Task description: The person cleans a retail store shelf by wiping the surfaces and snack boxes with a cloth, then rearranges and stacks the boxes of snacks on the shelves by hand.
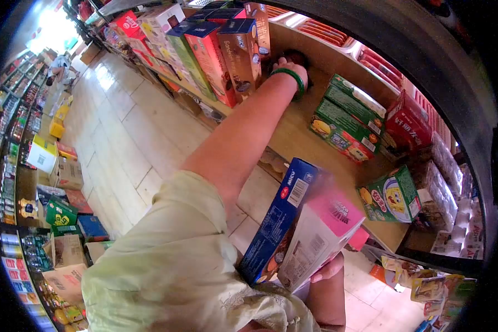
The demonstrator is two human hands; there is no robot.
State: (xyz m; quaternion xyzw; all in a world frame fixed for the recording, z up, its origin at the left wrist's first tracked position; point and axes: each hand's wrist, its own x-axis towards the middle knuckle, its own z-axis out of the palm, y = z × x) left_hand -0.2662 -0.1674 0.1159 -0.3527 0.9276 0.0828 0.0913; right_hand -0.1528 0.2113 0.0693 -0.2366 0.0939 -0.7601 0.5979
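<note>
My left arm stretches across to the wooden shelf, a green bangle at its wrist. The left hand [292, 67] is down on the shelf board beside a brown Micu biscuit box [239, 58]. Its fingers look curled over something dark that I cannot make out. My right hand [327, 269] clasps a pink and white box [317, 240] from below, close to my body. A blue Micu box [276, 227] leans against that box in the same hold, tilted upright.
Green biscuit boxes [348, 119], a red box [408, 123] and a green cartoon box [390, 196] stand on the shelf [301, 138]. Cartons [67, 174] lie along the tiled aisle [116, 127]. A person [61, 69] is at the aisle's far end.
</note>
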